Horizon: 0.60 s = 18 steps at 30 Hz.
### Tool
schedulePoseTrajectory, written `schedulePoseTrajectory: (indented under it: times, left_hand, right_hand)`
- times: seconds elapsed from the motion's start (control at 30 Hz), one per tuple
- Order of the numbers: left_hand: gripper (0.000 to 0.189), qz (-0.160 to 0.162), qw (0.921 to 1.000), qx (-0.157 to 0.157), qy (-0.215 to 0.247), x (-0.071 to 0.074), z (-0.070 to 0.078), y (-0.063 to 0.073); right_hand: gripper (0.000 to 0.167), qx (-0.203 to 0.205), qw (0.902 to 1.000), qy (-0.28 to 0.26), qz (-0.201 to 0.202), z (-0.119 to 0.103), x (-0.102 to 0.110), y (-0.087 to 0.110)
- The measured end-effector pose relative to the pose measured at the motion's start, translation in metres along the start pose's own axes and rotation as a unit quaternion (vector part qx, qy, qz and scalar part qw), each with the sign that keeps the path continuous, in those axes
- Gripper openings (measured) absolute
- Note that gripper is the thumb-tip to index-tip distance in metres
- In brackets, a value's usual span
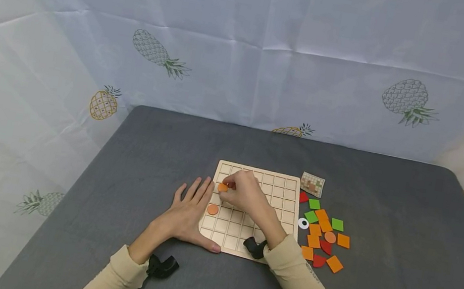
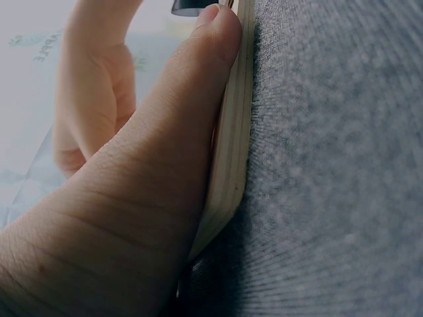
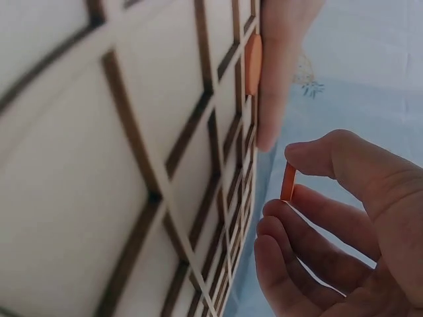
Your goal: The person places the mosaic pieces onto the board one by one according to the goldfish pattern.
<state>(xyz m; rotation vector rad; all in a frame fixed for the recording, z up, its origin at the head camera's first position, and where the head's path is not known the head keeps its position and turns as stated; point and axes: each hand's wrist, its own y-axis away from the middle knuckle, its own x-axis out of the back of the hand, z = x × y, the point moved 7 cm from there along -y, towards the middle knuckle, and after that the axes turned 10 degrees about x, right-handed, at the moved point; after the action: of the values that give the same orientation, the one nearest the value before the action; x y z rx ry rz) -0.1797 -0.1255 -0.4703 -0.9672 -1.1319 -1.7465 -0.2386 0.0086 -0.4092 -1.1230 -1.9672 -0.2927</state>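
Note:
A pale wooden grid board (image 1: pixel 278 191) lies on the dark table. My left hand (image 1: pixel 189 215) rests against its left side with straight fingers, and the thumb (image 2: pixel 198 59) lies along the front edge. Over the left columns, my right hand (image 1: pixel 246 194) pinches a small orange tile (image 3: pixel 287 181) between thumb and fingertips, held just off the board. Whether that tile is round or square is hard to tell. An orange disc (image 1: pixel 213 209) sits in a left-hand cell, close to the left fingers.
Right of the board lie loose orange squares (image 1: pixel 343 241), green squares (image 1: pixel 337 224), red quarter-round pieces (image 1: pixel 319 261), an orange disc (image 1: pixel 330 237) and a white ring piece (image 1: pixel 303 223). A small patterned card (image 1: pixel 312 184) lies by the board's far right corner.

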Motion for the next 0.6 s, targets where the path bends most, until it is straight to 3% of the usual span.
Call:
schedulePoseTrajectory:
  times: [0.6]
  left_hand:
    - [0.157, 0.004, 1.0000, -0.006, 0.003, 0.001, 0.000, -0.002]
  right_hand:
    - [0.019, -0.014, 0.9996, 0.023, -0.001, 0.001, -0.015, -0.007]
